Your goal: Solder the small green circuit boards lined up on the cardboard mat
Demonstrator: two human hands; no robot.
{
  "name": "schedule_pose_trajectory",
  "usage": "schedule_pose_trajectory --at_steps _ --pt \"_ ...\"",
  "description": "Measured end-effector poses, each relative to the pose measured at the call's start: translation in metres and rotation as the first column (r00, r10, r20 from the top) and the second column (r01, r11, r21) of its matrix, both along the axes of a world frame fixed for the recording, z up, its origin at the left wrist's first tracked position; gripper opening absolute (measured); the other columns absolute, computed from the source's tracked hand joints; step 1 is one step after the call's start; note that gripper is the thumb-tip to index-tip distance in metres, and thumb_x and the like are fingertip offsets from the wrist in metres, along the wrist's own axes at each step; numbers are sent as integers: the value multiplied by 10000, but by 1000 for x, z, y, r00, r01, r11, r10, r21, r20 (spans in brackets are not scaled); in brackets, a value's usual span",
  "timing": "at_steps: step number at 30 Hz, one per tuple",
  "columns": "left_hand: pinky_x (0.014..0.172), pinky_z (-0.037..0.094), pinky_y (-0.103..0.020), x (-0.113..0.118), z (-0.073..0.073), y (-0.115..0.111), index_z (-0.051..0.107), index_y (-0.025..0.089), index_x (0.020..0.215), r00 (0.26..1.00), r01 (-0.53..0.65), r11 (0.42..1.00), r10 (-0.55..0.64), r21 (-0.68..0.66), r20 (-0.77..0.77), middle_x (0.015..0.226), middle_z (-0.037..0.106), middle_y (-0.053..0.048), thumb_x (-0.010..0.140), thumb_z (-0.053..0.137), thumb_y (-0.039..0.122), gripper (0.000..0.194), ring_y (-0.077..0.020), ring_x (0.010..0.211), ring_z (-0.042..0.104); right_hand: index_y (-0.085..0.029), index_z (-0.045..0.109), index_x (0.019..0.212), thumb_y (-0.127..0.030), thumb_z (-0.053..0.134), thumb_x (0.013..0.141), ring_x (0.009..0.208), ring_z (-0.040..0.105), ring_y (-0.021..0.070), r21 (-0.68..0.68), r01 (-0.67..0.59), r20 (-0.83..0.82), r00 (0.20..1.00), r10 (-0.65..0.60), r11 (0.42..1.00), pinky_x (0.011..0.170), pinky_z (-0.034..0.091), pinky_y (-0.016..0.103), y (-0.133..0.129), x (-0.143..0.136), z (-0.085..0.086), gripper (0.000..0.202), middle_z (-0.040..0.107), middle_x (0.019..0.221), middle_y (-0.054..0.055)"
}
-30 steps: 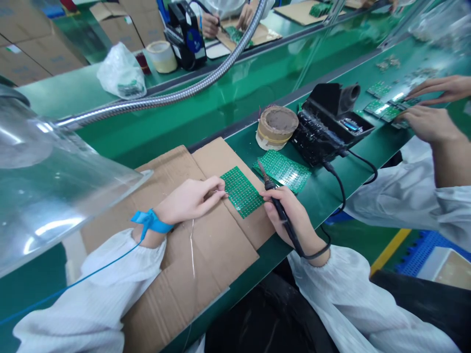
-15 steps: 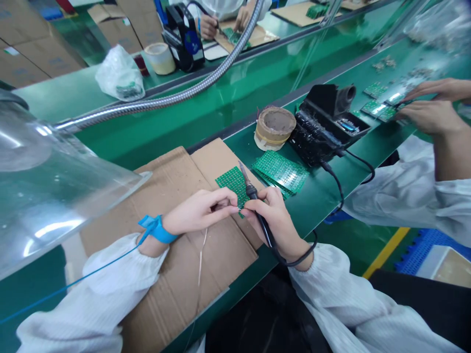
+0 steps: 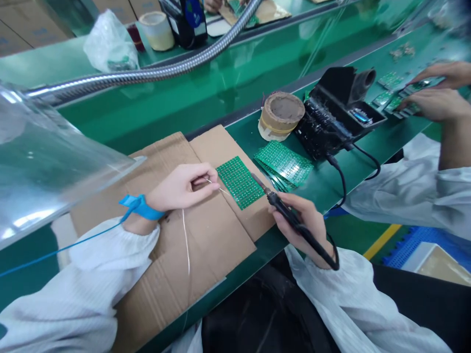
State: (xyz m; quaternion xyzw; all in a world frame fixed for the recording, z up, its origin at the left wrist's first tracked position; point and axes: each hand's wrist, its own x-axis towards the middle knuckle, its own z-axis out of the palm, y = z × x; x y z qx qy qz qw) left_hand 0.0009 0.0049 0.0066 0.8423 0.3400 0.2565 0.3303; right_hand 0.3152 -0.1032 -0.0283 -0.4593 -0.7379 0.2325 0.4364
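A green circuit board (image 3: 241,182) lies flat on the brown cardboard (image 3: 206,240). Left of it, my left hand (image 3: 184,186) pinches a thin solder wire (image 3: 186,240), whose end reaches over the board's left edge. The rest of the wire hangs down across the cardboard. My right hand (image 3: 303,223) is closed around the black handle of a soldering iron (image 3: 285,211), to the right of the board. The iron's metal tip points up and left, near the board's right edge. A blue strap (image 3: 142,207) is round my left wrist.
Several green boards (image 3: 285,164) are stacked beyond the iron, near a tape roll (image 3: 281,115) and a black iron stand (image 3: 331,117). A metal flexible hose (image 3: 147,73) and clear hood (image 3: 62,162) are at left. Another person's hands (image 3: 437,95) work at right.
My hands have moved apart, the left one leftward and the right one rightward with the iron. More of the board shows between them. The view has shifted slightly.
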Motion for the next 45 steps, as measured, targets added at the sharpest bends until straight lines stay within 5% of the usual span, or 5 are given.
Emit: schedule_pose_trajectory --at_steps 4,9,13,25,45 --pt "561 348 -224 4 1 -2 628 193 869 998 53 998 -53 16 -26 654 516 67 1007 642 298 173 -78 541 412 -298 640 1247 -265 725 1028 838 816 242 -52 7 -253 967 -20 999 743 667 406 -5 9 -8 237 813 918 21" --pt "580 373 -222 8 1 -4 617 197 866 995 88 996 -87 26 -49 686 587 57 1015 634 301 183 -79 549 450 -280 669 1082 -380 691 1043 674 758 233 -65 5 -343 939 -27 998 579 611 381 -4 11 -11 110 773 788 34" --pt "577 367 -218 7 -1 -2 612 199 862 992 117 991 -113 69 -58 667 569 67 1016 638 278 175 -74 536 447 -268 668 997 -403 695 1033 557 689 202 -76 -63 -318 947 35 995 509 558 344 -2 10 -6 142 721 692 16" --pt "573 363 -217 9 0 -2 609 200 849 987 141 989 -138 37 -79 678 585 57 1021 625 268 186 -79 546 465 -275 693 1028 -357 712 1006 616 711 204 -92 -59 -187 982 40 994 562 558 346 -3 14 -7 86 743 761 18" --pt "566 357 -212 6 -2 -1 604 201 851 992 97 994 -92 51 -82 642 530 72 1018 614 285 188 -77 531 432 -275 660 1080 -322 699 1040 691 725 197 -144 -37 -241 971 1 989 634 576 356 2 9 -7 73 740 821 9"
